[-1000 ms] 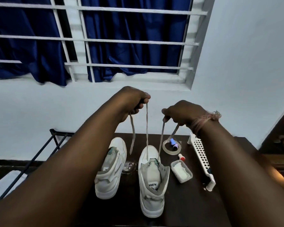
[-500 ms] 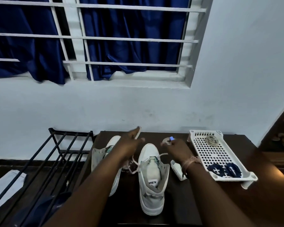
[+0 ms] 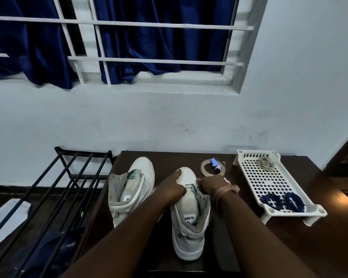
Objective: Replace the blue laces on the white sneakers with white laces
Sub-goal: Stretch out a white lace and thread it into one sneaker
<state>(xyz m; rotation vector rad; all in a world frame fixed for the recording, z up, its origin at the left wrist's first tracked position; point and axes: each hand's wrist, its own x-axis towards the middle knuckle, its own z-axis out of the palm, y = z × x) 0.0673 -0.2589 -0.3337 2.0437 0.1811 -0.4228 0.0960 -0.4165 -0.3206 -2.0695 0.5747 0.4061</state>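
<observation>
- The dark brown wooden table (image 3: 289,247) stands against the pale wall under a barred window with dark blue curtains (image 3: 153,37); a black metal rack (image 3: 68,187) stands at its left.
- A white perforated plastic tray (image 3: 269,183) sits at the right, with two coiled blue laces (image 3: 282,200) at its near end and a pale coiled lace (image 3: 266,163) at its far end.
- Two white high-top sneakers stand side by side, toes pointing far: the left sneaker (image 3: 133,189) stands untouched, the right sneaker (image 3: 189,217) is between the hands.
- The left hand (image 3: 173,187) lies on the right sneaker's toe (fingers curled round its left side).
- The right hand (image 3: 211,184) is curled at the sneaker's right eyelets; whether it pinches a lace, I cannot tell.
- A clear tape ring (image 3: 212,167) lies far, behind the hands.
</observation>
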